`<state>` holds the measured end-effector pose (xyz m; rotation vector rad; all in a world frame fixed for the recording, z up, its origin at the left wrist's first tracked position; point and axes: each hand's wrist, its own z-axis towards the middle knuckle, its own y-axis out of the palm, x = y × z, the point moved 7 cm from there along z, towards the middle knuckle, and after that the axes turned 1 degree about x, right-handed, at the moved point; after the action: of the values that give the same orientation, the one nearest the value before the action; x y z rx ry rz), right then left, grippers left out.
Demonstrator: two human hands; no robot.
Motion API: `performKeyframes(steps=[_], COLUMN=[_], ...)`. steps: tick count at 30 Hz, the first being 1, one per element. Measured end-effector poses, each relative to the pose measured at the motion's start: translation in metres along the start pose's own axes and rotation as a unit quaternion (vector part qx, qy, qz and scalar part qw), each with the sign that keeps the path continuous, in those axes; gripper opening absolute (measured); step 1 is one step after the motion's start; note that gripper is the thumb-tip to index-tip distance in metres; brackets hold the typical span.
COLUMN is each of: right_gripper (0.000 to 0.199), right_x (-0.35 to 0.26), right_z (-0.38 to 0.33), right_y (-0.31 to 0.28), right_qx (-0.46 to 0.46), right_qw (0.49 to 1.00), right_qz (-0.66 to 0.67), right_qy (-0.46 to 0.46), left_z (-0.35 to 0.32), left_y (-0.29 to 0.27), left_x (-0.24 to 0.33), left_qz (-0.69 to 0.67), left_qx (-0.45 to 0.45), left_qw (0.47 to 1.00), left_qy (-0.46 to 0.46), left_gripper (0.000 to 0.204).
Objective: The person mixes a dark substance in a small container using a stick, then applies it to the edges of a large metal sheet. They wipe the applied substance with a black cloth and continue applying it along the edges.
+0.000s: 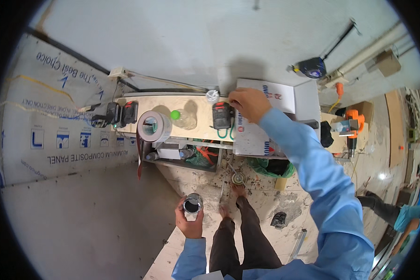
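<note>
My left hand (pixel 189 223) is closed around a small round metal can (pixel 192 204), its top open and its inside dark. It is held above the floor, left of my legs. My right hand (pixel 250 105) reaches over the shelf with its fingers curled together, beside a black and red battery pack (pixel 222 116) and over the edge of a white cardboard box (pixel 252 135). What those fingers hold, if anything, is hidden. A crumpled whitish piece (pixel 213 96) lies behind the battery pack. Left of the pack is a clear bottle (pixel 186 120) with a green cap.
A wide tape roll (pixel 154 126) and a cordless tool (pixel 112 114) occupy the shelf's left part. Below is an open drawer (pixel 172 161) of clutter. A green bag (pixel 270 167) sits under the box. An orange heat gun (pixel 354 123) lies rightward; another person (pixel 406 217) is far right.
</note>
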<state>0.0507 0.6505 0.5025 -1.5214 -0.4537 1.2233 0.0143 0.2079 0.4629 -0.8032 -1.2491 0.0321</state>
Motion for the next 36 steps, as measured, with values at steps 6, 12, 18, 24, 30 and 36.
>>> performKeyframes(steps=[6, 12, 18, 24, 30, 36], right_gripper=[0.018, 0.021, 0.015, 0.018, 0.019, 0.016], right_x=[0.028, 0.032, 0.033, 0.023, 0.032, 0.044], right_z=[0.078, 0.09, 0.095, 0.099, 0.095, 0.089], right_y=[0.106, 0.148, 0.17, 0.16, 0.141, 0.157], right_qx=[-0.083, -0.109, -0.121, -0.125, -0.066, -0.022], right_qw=[0.989, 0.974, 0.952, 0.95, 0.973, 0.981], right_qz=[-0.103, -0.175, -0.235, -0.228, -0.142, -0.1], right_qy=[0.068, 0.088, 0.155, 0.17, 0.169, 0.164], left_z=[-0.016, -0.034, -0.047, -0.041, -0.035, -0.042], left_y=[-0.035, -0.067, -0.083, -0.085, -0.086, -0.074], left_x=[-0.03, -0.056, -0.075, -0.077, -0.07, -0.074], left_qz=[0.013, 0.03, 0.038, 0.019, 0.037, 0.008], left_qx=[0.021, 0.02, 0.005, -0.005, -0.023, -0.025], left_qw=[0.998, 0.995, 0.993, 0.993, 0.995, 0.994], left_qy=[-0.064, -0.096, -0.111, -0.114, -0.091, -0.106], left_gripper=[0.061, 0.062, 0.064, 0.063, 0.062, 0.066])
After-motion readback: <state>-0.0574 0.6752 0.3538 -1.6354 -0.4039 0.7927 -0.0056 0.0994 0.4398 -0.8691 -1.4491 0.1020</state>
